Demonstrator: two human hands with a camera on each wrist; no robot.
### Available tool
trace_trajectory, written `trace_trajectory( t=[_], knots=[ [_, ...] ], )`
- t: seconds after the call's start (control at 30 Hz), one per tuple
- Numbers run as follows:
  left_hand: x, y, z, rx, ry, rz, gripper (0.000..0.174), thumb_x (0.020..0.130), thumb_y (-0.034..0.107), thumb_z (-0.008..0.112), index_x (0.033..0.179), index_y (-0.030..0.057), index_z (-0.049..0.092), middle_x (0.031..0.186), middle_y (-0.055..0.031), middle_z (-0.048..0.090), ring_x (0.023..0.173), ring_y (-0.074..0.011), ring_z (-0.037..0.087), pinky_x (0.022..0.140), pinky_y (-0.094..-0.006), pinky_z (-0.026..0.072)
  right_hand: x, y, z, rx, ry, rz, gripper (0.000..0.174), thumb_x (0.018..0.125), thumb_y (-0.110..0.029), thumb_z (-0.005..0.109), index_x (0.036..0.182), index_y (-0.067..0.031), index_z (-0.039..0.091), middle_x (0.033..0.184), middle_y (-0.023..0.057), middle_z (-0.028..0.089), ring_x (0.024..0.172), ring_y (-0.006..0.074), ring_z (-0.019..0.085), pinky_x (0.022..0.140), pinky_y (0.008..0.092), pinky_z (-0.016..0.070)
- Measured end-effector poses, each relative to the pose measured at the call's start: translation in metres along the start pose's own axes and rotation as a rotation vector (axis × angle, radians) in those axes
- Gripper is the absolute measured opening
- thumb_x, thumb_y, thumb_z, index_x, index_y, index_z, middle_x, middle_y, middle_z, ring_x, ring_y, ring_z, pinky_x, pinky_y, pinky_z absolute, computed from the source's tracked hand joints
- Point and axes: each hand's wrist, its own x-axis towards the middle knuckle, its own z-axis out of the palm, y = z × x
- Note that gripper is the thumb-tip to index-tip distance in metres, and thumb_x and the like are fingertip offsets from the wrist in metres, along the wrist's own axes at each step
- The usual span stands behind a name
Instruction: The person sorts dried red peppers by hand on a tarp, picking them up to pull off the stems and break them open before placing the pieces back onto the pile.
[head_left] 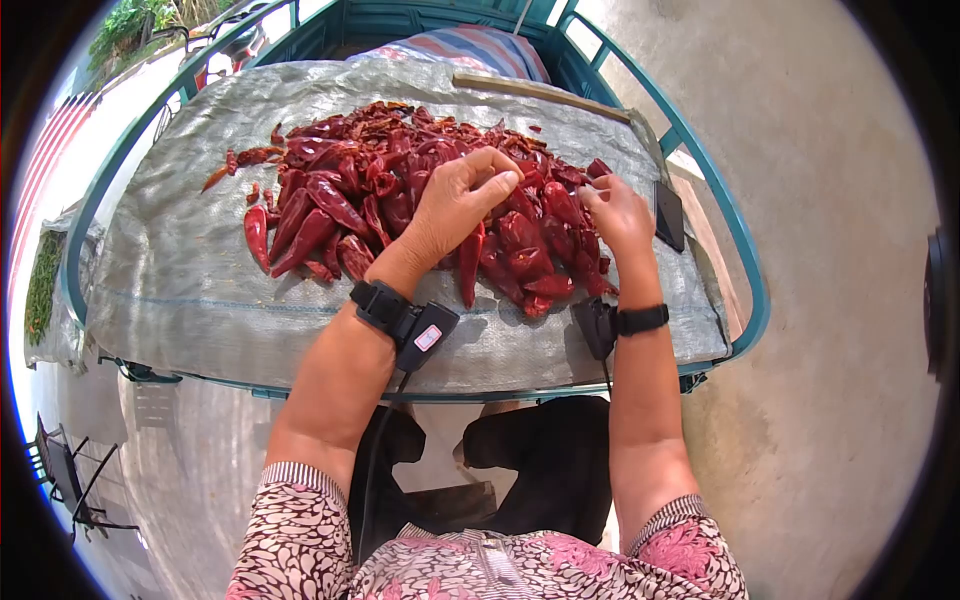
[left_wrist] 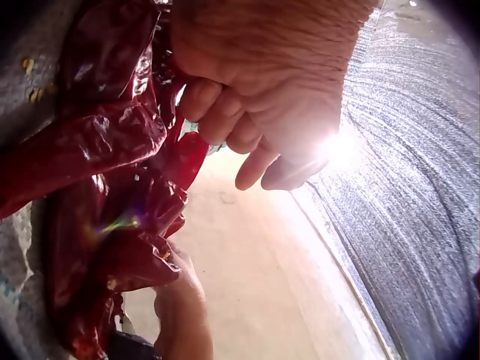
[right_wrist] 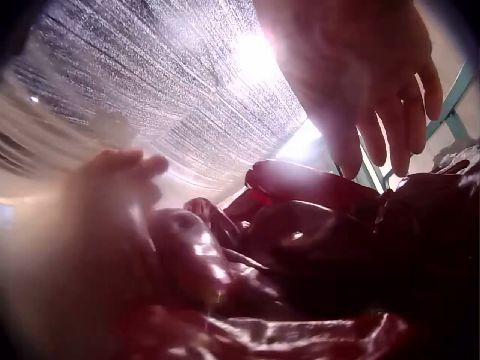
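Note:
A heap of shiny dried red chili peppers (head_left: 330, 205) lies on a pale woven sheet (head_left: 200, 320). Over the heap's middle hovers my left hand (head_left: 455, 205), thumb and forefinger close together and the other fingers loosely bent. In the left wrist view the left hand (left_wrist: 262, 97) shows no pepper in its fingers, with large peppers (left_wrist: 97, 150) beside it. My right hand (head_left: 620, 215) is at the heap's right edge. In the right wrist view the right hand (right_wrist: 367, 82) has its fingers reaching down, nearly straight, their tips right at the peppers (right_wrist: 315, 187).
The sheet covers a teal metal cart bed with a rail (head_left: 735, 220) around it. A dark flat phone-like object (head_left: 669, 215) lies right of the right hand. A wooden strip (head_left: 540, 92) and a striped bag (head_left: 460, 50) are at the back. A black chair (head_left: 75, 475) stands at lower left.

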Motion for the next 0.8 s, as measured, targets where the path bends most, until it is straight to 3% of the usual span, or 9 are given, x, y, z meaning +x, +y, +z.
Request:
trace_trajectory(
  t=[0.13,0.23,0.37,0.4,0.5,0.53,0.63,0.77,0.8],
  knots=[
    [0.002,0.000,0.003,0.026,0.020,0.036,0.017,0.100,0.020,0.060,0.103,0.0062,0.068,0.088,0.0023,0.064,0.073,-0.0048,0.057,0.065,-0.0229,0.0493,0.025,-0.011,0.025,-0.273,-0.134,0.015,0.053,0.084,-0.051,0.070,0.120,-0.0127,0.065,0.117,0.0125,0.072,0.113,0.0332,0.066,0.096,0.0469,0.0459],
    [0.002,-0.001,0.003,0.068,0.046,0.071,0.016,0.099,0.019,0.061,0.101,0.0053,0.069,0.083,0.0027,0.063,0.070,-0.0047,0.055,0.063,-0.0231,0.0483,0.032,-0.009,0.032,-0.206,-0.126,0.063,0.060,0.081,-0.051,0.074,0.126,-0.0135,0.060,0.119,0.0147,0.071,0.115,0.0330,0.066,0.098,0.0449,0.0460],
    [0.002,0.000,0.004,0.062,0.053,0.085,0.015,0.098,0.019,0.062,0.100,0.0048,0.068,0.079,0.0036,0.060,0.069,-0.0043,0.053,0.063,-0.0229,0.0467,0.051,0.022,0.040,0.060,-0.122,0.101,0.067,0.076,-0.041,0.075,0.131,-0.0056,0.058,0.117,0.0203,0.070,0.110,0.0331,0.068,0.094,0.0425,0.0505],
    [0.001,-0.001,0.004,0.061,0.053,0.083,0.015,0.098,0.018,0.062,0.101,0.0047,0.068,0.079,0.0038,0.059,0.069,-0.0042,0.053,0.062,-0.0227,0.0462,0.051,0.022,0.036,0.107,-0.049,0.083,0.066,0.075,-0.035,0.073,0.129,-0.0009,0.058,0.113,0.0213,0.071,0.102,0.0328,0.070,0.090,0.0403,0.0531],
    [0.002,-0.002,0.003,0.083,0.053,0.087,0.017,0.098,0.019,0.063,0.106,0.0049,0.068,0.078,0.0038,0.058,0.068,-0.0044,0.051,0.063,-0.0223,0.0444,0.042,0.023,0.014,0.251,0.088,0.070,0.062,0.075,-0.031,0.074,0.127,0.0009,0.059,0.110,0.0197,0.072,0.096,0.0281,0.072,0.085,0.0366,0.0545],
    [0.002,-0.002,0.003,0.094,0.051,0.090,0.018,0.098,0.019,0.063,0.109,0.0051,0.068,0.079,0.0037,0.058,0.068,-0.0045,0.051,0.063,-0.0222,0.0439,0.037,0.022,0.010,0.401,0.110,-0.009,0.055,0.080,-0.021,0.072,0.128,0.0019,0.058,0.106,0.0172,0.073,0.088,0.0228,0.071,0.081,0.0331,0.0552],
    [-0.002,0.010,0.003,0.165,0.059,0.077,0.027,0.098,0.022,0.065,0.120,0.0059,0.064,0.077,0.0040,0.056,0.069,-0.0046,0.050,0.063,-0.0221,0.0430,0.020,0.002,-0.003,0.737,0.125,-0.277,0.049,0.083,-0.012,0.068,0.129,0.0024,0.057,0.105,0.0143,0.072,0.086,0.0193,0.069,0.079,0.0321,0.0554],
    [-0.001,0.007,0.009,0.053,0.011,0.120,0.034,0.101,0.025,0.063,0.129,0.0067,0.060,0.080,0.0047,0.057,0.072,-0.0048,0.052,0.066,-0.0212,0.0445,-0.026,-0.046,-0.034,0.414,0.005,-0.685,0.041,0.086,-0.009,0.067,0.127,-0.0038,0.061,0.112,0.0093,0.070,0.097,0.0185,0.066,0.089,0.0338,0.0525],
    [0.000,0.004,0.012,-0.025,0.002,0.153,0.033,0.101,0.025,0.063,0.128,0.0065,0.060,0.082,0.0047,0.057,0.073,-0.0049,0.053,0.066,-0.0210,0.0450,-0.037,-0.056,-0.037,0.392,-0.077,-0.668,0.037,0.088,-0.012,0.068,0.125,-0.0068,0.063,0.113,0.0077,0.070,0.101,0.0178,0.065,0.093,0.0335,0.0502]
  ],
)
